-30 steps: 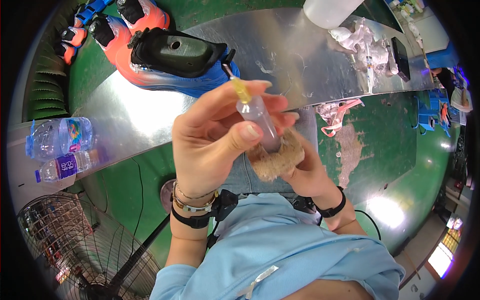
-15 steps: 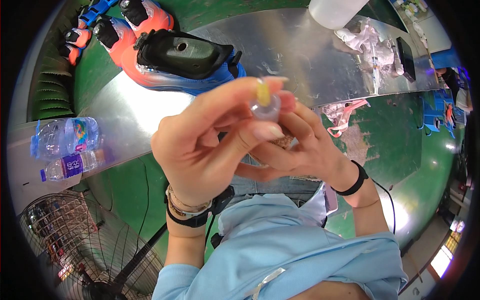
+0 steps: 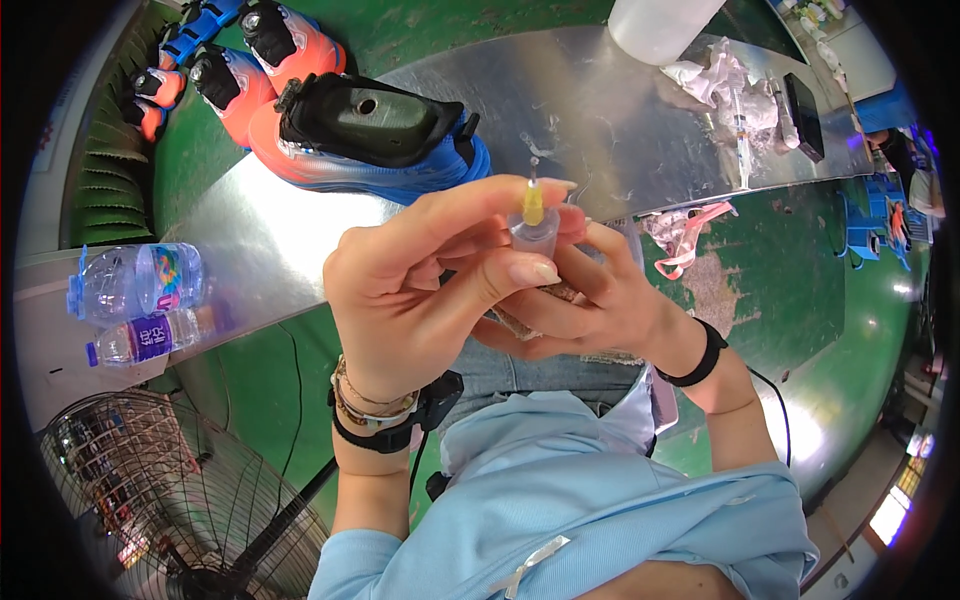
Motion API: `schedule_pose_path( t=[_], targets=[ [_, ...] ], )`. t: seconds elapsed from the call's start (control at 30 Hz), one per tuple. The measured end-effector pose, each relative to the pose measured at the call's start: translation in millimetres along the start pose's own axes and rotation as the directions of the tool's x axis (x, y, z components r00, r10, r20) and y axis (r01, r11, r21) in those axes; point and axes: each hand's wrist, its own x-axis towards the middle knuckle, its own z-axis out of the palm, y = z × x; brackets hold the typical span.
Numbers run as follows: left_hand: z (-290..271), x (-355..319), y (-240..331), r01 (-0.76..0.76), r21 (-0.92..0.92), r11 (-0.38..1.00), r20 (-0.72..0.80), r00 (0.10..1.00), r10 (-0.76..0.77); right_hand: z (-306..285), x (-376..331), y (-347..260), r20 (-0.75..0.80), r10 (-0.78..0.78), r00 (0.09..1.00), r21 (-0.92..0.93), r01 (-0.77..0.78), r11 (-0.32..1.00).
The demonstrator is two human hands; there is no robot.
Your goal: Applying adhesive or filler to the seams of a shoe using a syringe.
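My left hand [image 3: 400, 290] pinches a translucent tube [image 3: 535, 236] between thumb and fingers. On its top sits a yellow needle hub [image 3: 533, 204] with a thin metal tip pointing up and away from me. Close against it on the right, my right hand [image 3: 625, 305] has its fingers curled around a brown, rough-textured piece [image 3: 520, 326]. Most of that piece is hidden behind the fingers. Both hands are raised between my lap and the metal table, and the lower end of the tube is hidden by them.
On the metal table [image 3: 560, 90] stand an orange-and-blue shoe [image 3: 380, 130] with a black top, a white container [image 3: 660, 30], crumpled plastic with a syringe-like tube [image 3: 741, 140], and a dark flat device [image 3: 803, 117]. Two bottles [image 3: 140, 280] lie left, above a wire-guarded fan [image 3: 150, 480].
Both hands have lowered slightly toward me. The tube has tipped, so its metal tip and more of its side now show, and it looks sharper.
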Motion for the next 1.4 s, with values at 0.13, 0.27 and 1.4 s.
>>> schedule_pose_path(
  t=[0.13, 0.27, 1.4],
  targets=[
    [-3.4, 2.3, 1.9, 0.014, -0.037, 0.999, 0.070, 0.997, -0.011, 0.0, -2.4, 4.4, -0.002, -0.018, 1.000, 0.014, 0.018, 1.000],
    [3.4, 2.8, 0.1, 0.047, -0.117, 0.992, -0.019, 0.999, -0.050, -0.8, -2.8, 6.1, 0.021, -0.036, 0.999, 0.019, 0.036, 0.999],
    [-63.7, 1.2, -7.6, 0.198, 0.085, 0.977, -0.609, 0.786, -0.106, -80.9, -95.1, 108.5, -0.022, 0.806, 0.591, 0.614, -0.629, 0.478]
  ],
)
